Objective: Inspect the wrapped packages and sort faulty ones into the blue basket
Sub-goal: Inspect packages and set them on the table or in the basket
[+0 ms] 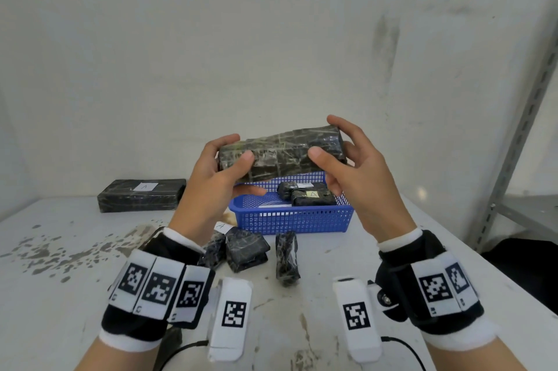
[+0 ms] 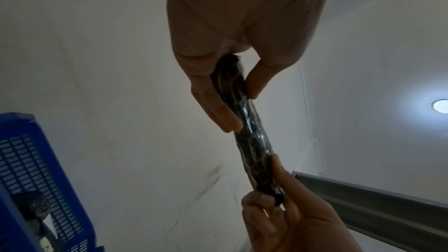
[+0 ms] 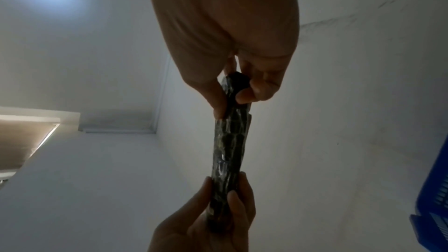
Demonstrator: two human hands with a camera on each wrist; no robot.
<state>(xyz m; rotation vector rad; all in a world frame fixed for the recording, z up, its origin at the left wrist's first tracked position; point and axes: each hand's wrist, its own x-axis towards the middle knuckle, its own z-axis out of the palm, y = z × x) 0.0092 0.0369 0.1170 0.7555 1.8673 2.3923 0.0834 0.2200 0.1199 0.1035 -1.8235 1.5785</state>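
Likely stiff and fairly solid, judging by straight edges and no sag btwn the two grips; wrap looks glossy, so prob. a bit slippery. Best held by both short ends, thumbs on near face, fingers behind, as now. Weight hard to tell; needs two hands for turning, not nec. for lifting.

Package [image 1: 280, 156]: long dark brick, black w/ pale greenish streaks under clear film, seams or tape lines across it, no label on visible face. Held up in air above blue basket [image 1: 296, 219], slightly tilted, right end higher.

Left hand [image 1: 217, 177] curled round left end, thumb pressed on front. Right hand [image 1: 350, 165] curled round right end, thumb on front, fingers over top and behind.

In basket: two small dark packages [image 1: 308, 195], one w/ "A" tag. On table [image 1: 60, 265]: long labelled package [image 1: 142, 195] far left, three small ones [image 1: 256, 253] near wrists.
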